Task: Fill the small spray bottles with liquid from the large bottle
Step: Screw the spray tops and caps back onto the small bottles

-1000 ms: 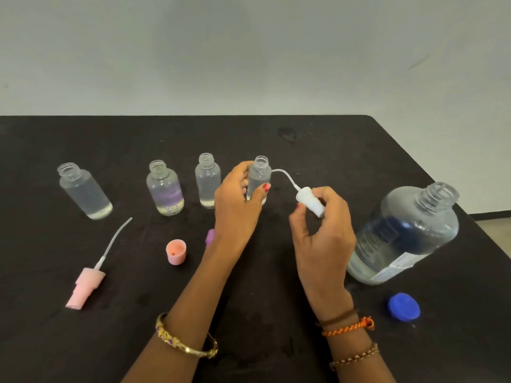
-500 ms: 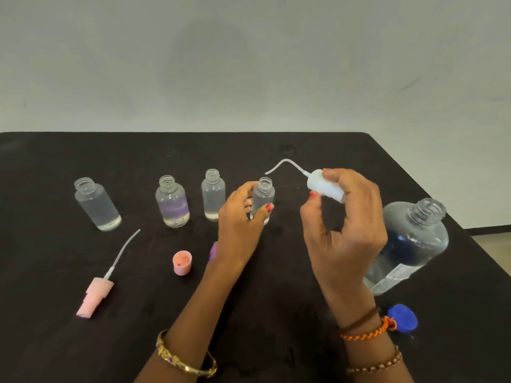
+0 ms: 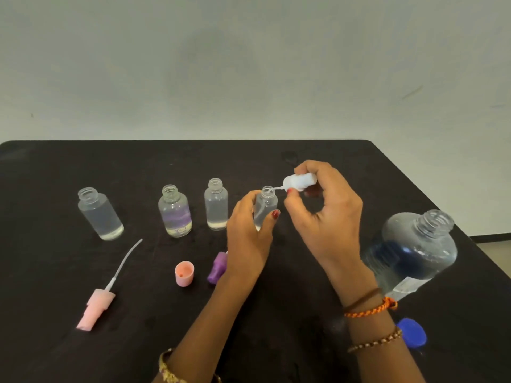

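- A black table (image 3: 83,355) stands against a pale wall (image 3: 249,64).
- The left hand (image 3: 249,239) grips the rightmost small bottle (image 3: 264,208); the right hand (image 3: 326,214) pinches a white spray head (image 3: 300,181) just above it, its tube entering the neck.
- Three open small bottles (image 3: 216,205) to the left hold clear liquid.
- The large bottle (image 3: 414,250), uncapped and part full, stands at right.

Head camera looks forward and down, near the table (image 3: 83,161).

Red nails, gold bangle (image 3: 168,369) left, braided bracelets (image 3: 370,308) right
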